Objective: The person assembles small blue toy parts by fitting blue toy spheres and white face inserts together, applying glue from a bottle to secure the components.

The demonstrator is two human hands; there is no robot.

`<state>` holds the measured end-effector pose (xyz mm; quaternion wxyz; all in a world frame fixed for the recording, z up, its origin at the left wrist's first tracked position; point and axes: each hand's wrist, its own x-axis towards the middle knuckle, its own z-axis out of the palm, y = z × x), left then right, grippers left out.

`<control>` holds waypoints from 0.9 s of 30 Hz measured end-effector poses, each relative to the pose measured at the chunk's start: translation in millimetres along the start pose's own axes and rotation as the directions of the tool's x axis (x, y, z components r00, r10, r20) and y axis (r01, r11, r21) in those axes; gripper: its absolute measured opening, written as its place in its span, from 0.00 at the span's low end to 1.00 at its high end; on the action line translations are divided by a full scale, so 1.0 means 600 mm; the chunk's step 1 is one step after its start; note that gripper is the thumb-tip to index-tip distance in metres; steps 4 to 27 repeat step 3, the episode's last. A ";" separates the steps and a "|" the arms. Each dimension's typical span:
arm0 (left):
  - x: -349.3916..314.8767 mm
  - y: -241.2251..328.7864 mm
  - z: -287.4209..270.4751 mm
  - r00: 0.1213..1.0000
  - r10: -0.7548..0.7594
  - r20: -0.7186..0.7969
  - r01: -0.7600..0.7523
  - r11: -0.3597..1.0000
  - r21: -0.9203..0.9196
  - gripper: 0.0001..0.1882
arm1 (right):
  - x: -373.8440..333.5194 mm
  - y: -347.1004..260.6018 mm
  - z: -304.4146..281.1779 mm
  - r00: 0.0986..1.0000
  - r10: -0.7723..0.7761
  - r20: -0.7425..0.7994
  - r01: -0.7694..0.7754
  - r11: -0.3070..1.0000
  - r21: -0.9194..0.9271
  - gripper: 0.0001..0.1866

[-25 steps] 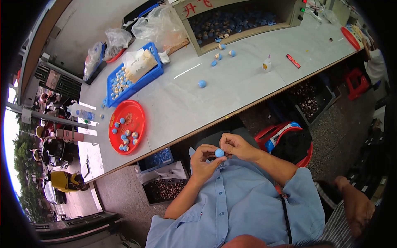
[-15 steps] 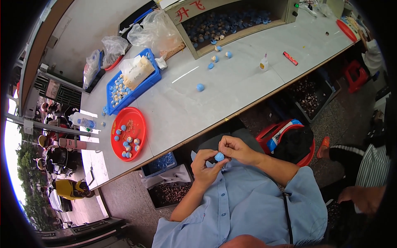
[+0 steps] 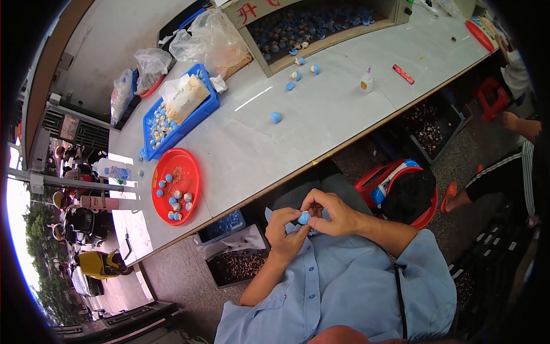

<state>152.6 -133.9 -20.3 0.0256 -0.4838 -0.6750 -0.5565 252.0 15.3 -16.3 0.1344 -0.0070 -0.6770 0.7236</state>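
Close in front of my blue shirt, both hands meet around a small blue ball-shaped piece (image 3: 303, 218). My left hand (image 3: 284, 234) pinches it from the left between thumb and fingers. From the right, my right hand (image 3: 334, 213) is closed on the same piece, its thumb and fingertips at the upper side. A small pale spot shows at the top of the piece; the fingers cover part of it. On the table, a single blue ball (image 3: 275, 117) lies beyond my hands. A round red tray (image 3: 195, 166) at the left holds several blue and cream balls.
A blue crate (image 3: 189, 127) with more pieces and a bag stands behind the red tray. An open-fronted box (image 3: 264, 67) holds a blue heap at the back. A glue bottle (image 3: 366, 80) and a red marker-like stick (image 3: 403, 74) lie right. Below the edge are bins (image 3: 238, 269).
My right hand has turned slightly, its thumb now lower along the piece, while the left keeps its pinch. At the far right, a person nearby has moved. The whole view has shifted a little.
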 end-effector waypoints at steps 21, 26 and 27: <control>-0.005 -0.004 0.001 1.000 -0.014 -0.008 0.014 1.000 0.009 0.22 | -0.002 -0.001 0.003 0.999 -0.009 -0.031 0.005 0.991 -0.130 0.14; -0.005 -0.004 0.001 1.000 -0.014 -0.008 0.014 1.000 0.009 0.22 | -0.002 -0.001 0.003 0.999 -0.009 -0.031 0.005 0.991 -0.130 0.14; -0.005 -0.004 0.001 1.000 -0.014 -0.008 0.014 1.000 0.009 0.22 | -0.002 -0.001 0.003 0.999 -0.009 -0.031 0.005 0.991 -0.130 0.14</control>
